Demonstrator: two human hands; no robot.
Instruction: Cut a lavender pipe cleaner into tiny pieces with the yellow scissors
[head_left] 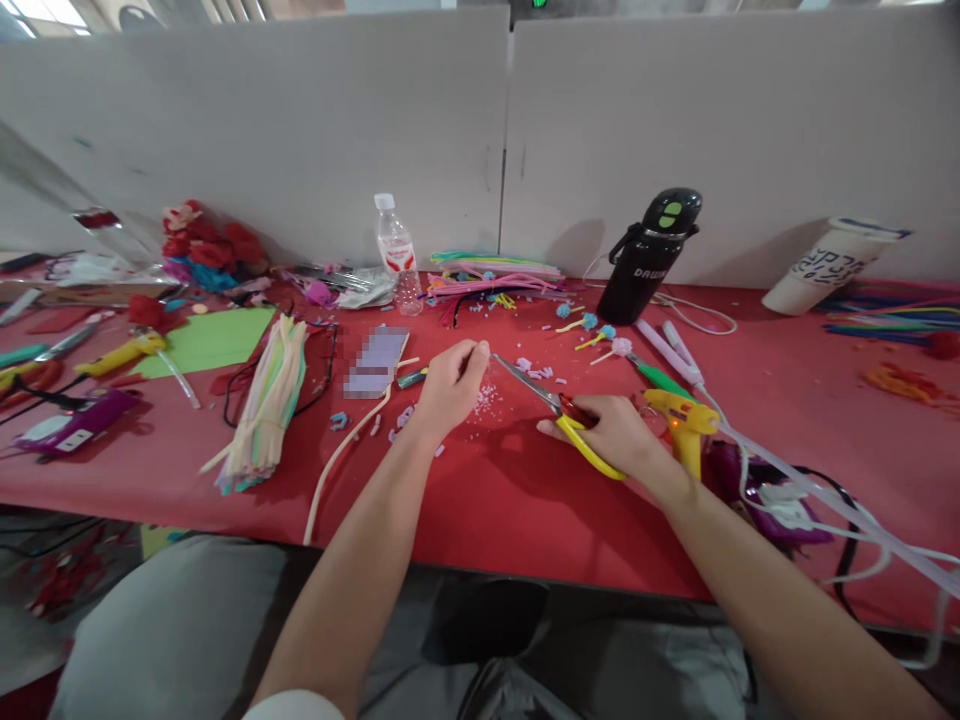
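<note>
My right hand (604,432) grips a pair of scissors (534,384) with yellow and red handles, blades pointing left and up. Close to the blade tips, my left hand (453,384) is closed in a pinch. Whatever is between its fingertips is too small to make out. Tiny pale clippings (487,402) lie scattered on the red tabletop just under the pinch. Short lilac pieces (529,369) rest behind the blades, and a few more lie left of my left wrist. A cream pipe cleaner (339,450) curves along the table left of my left forearm.
A yellow glue gun (684,420) with cables stands right of my right hand. Behind are a black bottle (643,262), a water bottle (397,255) and a white cup (817,268). At left lie a pipe cleaner bundle (270,405) and a phone (380,362).
</note>
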